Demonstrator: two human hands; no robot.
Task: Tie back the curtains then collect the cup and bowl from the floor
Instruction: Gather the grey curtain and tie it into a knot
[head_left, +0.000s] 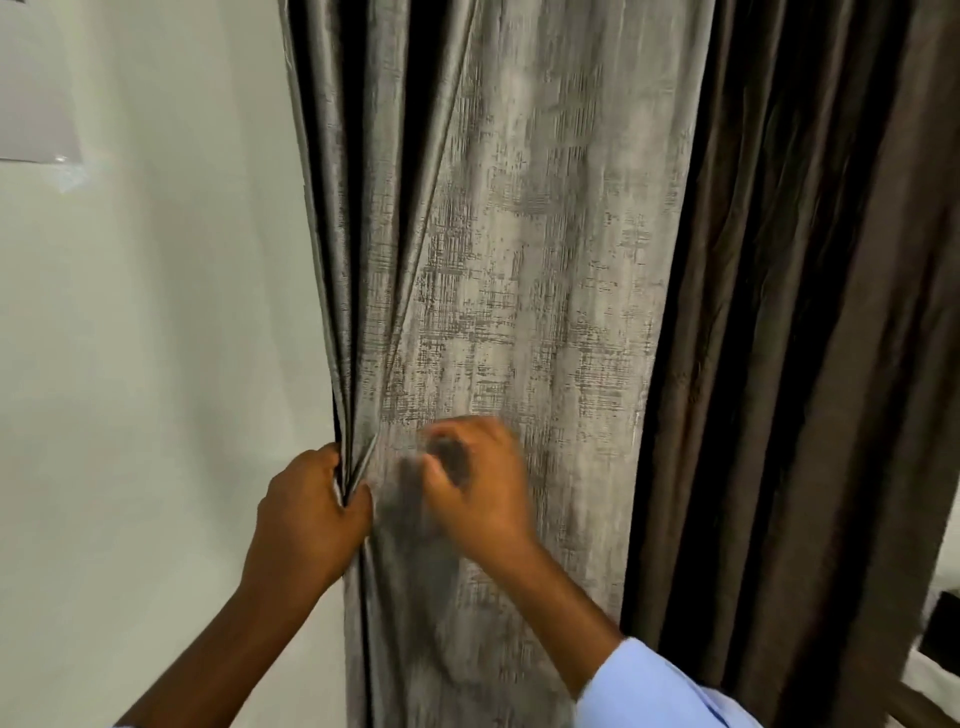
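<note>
Head view: silver-grey textured curtain (519, 260) hangs against the white wall (156, 364), dark brown curtain (779, 312) on its right. Left hand (306, 514) pinches its gathered left edge. Right hand (478, 483) blurred, curled on its face; grip unclear. Advice: bunch pleats tight before tying. Cup, bowl unseen.

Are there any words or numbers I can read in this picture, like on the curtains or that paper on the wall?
None can be read.
Paper on the wall: only its blank pale lower part shows; a dark mark at the very top edge is cut off and unreadable.
Grey curtain: a scratchy woven pattern, no letters.
Brown curtain: plain, no label showing.
Sleeve: plain light blue, no writing.
</note>
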